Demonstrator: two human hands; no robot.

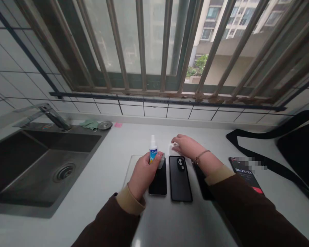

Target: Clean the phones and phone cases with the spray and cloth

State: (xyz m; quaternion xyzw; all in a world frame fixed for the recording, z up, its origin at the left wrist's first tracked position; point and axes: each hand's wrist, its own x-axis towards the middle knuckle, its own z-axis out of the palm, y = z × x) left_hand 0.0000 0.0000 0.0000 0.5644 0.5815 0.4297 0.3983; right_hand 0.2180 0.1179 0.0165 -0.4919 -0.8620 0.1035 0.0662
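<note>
Well, the left grip is clenched around a small white plastic spray bottle, which stands upright. Its blue-and-yellow label begins "Cail", and the rest is too small or turned away to read. That hand hangs over a slim black phone with a dark glass face, whose long axis runs from the near side of the bench toward the window. Just right of it and parallel, a matte black-cased phone lies face down, its twin-lens camera bump toward the far end. The right grip is released, palm down, beyond that phone's far end and nearer to it than the left, with its fingers at a small white wad. A third dark phone lies partly under the right wrist. Further right, a black timer phone reads roughly 00:21:11, partly pixelated.
</note>
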